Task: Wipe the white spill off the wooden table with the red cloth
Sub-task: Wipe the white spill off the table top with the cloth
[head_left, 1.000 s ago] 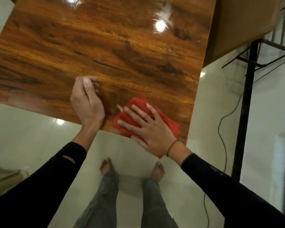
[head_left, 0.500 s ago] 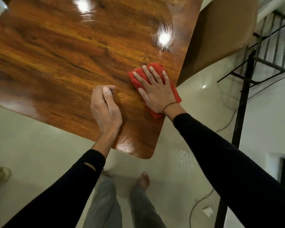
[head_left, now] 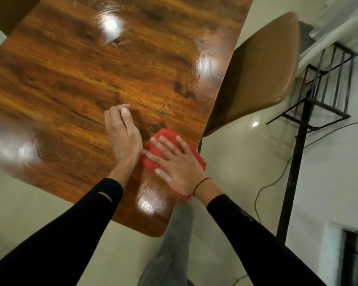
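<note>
The red cloth (head_left: 156, 152) lies bunched on the glossy wooden table (head_left: 91, 79), near its right edge. My right hand (head_left: 177, 166) presses flat on the cloth with fingers spread and straight. My left hand (head_left: 122, 137) rests on the bare wood just left of the cloth, its fingers curled under and holding nothing. Faint smeared wipe streaks (head_left: 153, 200) show on the wood near the table's near corner. I see no distinct white spill; bright spots on the table are light reflections.
A brown chair (head_left: 260, 67) stands beside the table's right edge. A black metal rack (head_left: 310, 104) and a cable (head_left: 277, 182) are further right on the pale tiled floor. My legs are below the table's near corner.
My right hand has slid the cloth back toward me along the right edge, close beside my left hand. The view has shifted, and the left hand stays on the wood.
</note>
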